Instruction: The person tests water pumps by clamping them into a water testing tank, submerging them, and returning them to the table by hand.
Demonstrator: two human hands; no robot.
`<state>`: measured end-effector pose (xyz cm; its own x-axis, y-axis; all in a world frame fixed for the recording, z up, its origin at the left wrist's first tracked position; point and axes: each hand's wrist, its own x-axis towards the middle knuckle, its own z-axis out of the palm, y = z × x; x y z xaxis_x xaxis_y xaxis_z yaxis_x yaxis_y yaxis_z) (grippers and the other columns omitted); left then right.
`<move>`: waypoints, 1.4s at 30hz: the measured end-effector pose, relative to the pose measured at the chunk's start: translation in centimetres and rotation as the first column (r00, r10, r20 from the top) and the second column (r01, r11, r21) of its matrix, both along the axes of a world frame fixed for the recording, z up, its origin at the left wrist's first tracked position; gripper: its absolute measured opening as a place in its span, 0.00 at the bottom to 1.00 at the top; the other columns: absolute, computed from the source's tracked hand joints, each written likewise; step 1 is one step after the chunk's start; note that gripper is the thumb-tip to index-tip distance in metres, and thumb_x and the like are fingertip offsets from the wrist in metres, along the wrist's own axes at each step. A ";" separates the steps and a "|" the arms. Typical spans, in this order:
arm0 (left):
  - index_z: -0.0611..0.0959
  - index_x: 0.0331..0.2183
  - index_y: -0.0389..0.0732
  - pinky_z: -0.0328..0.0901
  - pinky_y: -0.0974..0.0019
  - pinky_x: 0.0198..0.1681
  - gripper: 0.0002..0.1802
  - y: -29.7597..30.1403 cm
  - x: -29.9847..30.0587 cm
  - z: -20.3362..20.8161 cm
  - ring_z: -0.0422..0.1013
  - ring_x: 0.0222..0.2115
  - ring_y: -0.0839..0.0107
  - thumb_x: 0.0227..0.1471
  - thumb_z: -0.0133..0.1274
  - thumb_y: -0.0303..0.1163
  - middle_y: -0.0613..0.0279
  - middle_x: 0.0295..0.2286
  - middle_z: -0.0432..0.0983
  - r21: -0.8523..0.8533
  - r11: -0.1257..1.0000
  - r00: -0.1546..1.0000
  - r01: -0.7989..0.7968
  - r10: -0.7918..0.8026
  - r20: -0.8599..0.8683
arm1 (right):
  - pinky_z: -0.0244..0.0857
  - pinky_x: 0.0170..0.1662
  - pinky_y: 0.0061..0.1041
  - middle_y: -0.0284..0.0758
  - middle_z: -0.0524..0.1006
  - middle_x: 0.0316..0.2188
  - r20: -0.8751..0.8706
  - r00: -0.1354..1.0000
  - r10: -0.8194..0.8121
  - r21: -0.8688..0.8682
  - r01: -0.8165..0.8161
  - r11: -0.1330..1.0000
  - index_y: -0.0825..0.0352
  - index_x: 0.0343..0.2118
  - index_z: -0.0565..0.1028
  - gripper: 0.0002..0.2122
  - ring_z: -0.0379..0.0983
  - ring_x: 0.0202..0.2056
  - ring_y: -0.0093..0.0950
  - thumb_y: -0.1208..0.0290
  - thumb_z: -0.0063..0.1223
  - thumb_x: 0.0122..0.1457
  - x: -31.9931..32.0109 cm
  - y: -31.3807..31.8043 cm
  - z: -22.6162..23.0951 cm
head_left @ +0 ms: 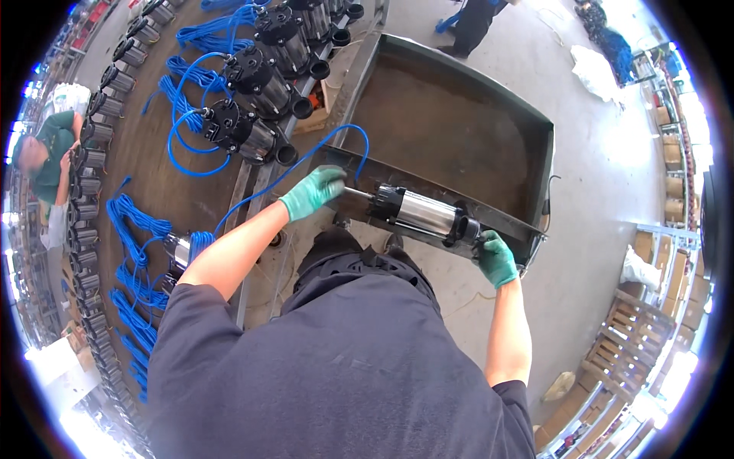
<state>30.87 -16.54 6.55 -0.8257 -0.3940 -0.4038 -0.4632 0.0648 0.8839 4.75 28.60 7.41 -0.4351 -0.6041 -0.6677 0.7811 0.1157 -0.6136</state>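
A submersible pump (428, 213) with a shiny steel body and black ends lies along the near rim of a large metal tank. My right hand (495, 258), in a green glove, is closed round the pump's black right end. At the other end, my gloved left hand (315, 193) is closed on a thin metal rod (359, 193), whose tip meets the pump's black left end. Whatever the rod has for a handle is hidden inside the glove. A blue cable (264, 193) arches over my left hand and drops behind the pump's left end.
The brown-bottomed tank (552, 153) stands in front of me. Several pumps (248, 131) with coiled blue cables (141, 252) stand on the bench at left. Beyond it runs a long row of pump bodies (86, 222) beside another person (53, 157). A second person's legs (475, 30) show beyond the tank.
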 end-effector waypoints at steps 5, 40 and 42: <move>0.81 0.49 0.41 0.70 0.66 0.32 0.20 -1.6 -0.4 -1.2 0.75 0.28 0.72 0.66 0.48 0.45 0.64 0.29 0.78 -0.411 0.878 0.957 0.244 -0.286 -0.044 | 0.72 0.37 0.30 0.31 0.79 0.35 0.136 0.990 0.032 0.021 -0.035 0.999 0.57 0.52 0.76 0.19 0.76 0.33 0.28 0.77 0.54 0.56 -1.1 -1.1 2.5; 0.75 0.40 0.43 0.69 0.68 0.24 0.14 0.8 -1.1 2.0 0.65 0.18 0.80 0.65 0.50 0.45 0.69 0.21 0.68 0.387 0.884 0.931 -0.262 0.127 0.341 | 0.74 0.44 0.26 0.32 0.79 0.41 -0.283 0.912 0.296 0.231 -0.235 0.944 0.71 0.52 0.74 0.21 0.77 0.37 0.25 0.87 0.50 0.53 -1.1 -4.4 3.9; 0.74 0.41 0.45 0.65 0.69 0.19 0.12 1.1 0.3 1.3 0.63 0.15 0.80 0.66 0.49 0.43 0.70 0.22 0.69 0.606 0.713 0.935 -0.353 0.284 0.211 | 0.73 0.41 0.25 0.29 0.79 0.40 -0.331 0.597 0.730 0.605 -0.460 0.650 0.68 0.49 0.76 0.21 0.77 0.40 0.23 0.90 0.50 0.52 -1.8 -4.8 4.0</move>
<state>31.19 -15.45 7.90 -0.6416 -0.2564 -0.7229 -0.4371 -0.6522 0.6193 2.96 23.75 11.36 -0.4210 -0.5710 -0.7048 0.0101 0.7740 -0.6331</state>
